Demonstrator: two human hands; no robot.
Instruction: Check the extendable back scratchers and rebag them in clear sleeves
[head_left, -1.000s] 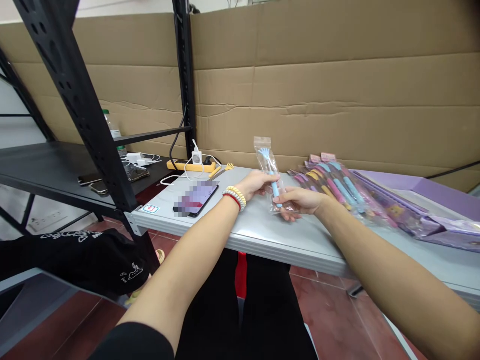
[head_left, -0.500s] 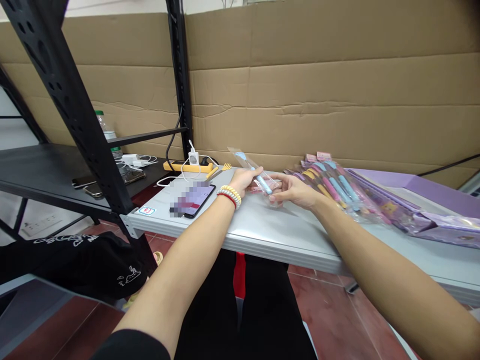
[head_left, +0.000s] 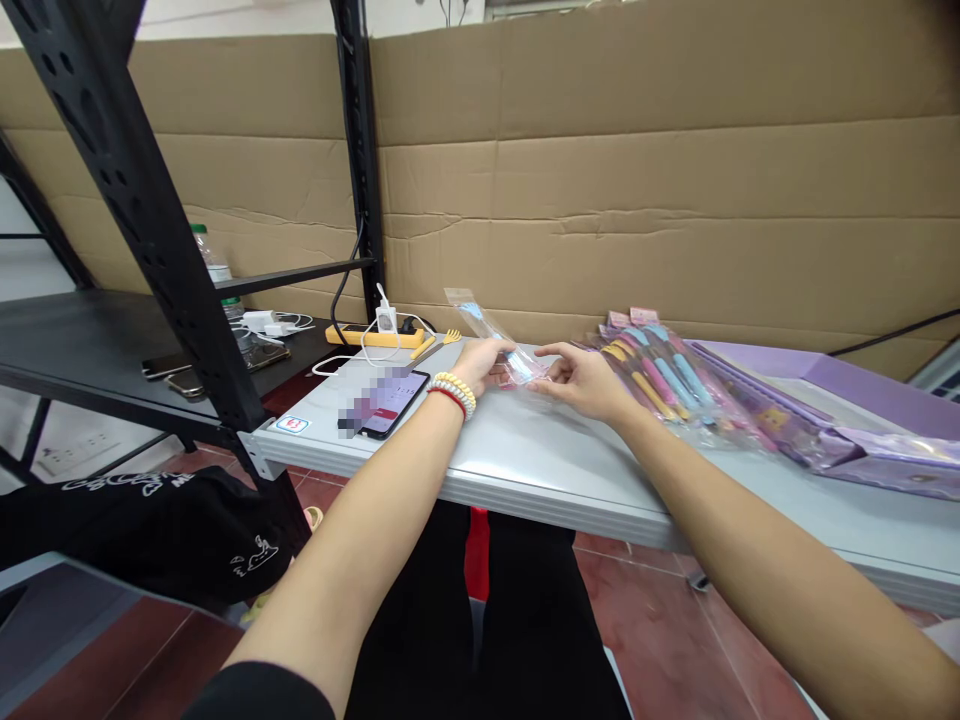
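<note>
A clear plastic bag (head_left: 486, 325) holds a slim light-blue, pen-like piece, its exact kind unclear. My left hand (head_left: 480, 366), with beaded bracelets at the wrist, grips the bag around its middle. At the bag's near end my right hand (head_left: 581, 380) pinches the clear plastic between thumb and fingers. The bag slants just above the table, its far end pointing up and left. Right of my right hand lies a pile of similar bagged pieces (head_left: 664, 370) in blue, pink and yellow.
A purple box (head_left: 885, 462) stands at the right of the grey table (head_left: 547, 470). On the left are a phone (head_left: 394, 405), a yellow fork (head_left: 442, 342) and a yellow power strip (head_left: 345, 335) with white cables. A black shelf post (head_left: 150, 220) rises at the left, before a cardboard wall.
Both hands have shifted slightly left with the bag. The right fingers have moved over the bag's near end, where the blue piece shows less than before.
</note>
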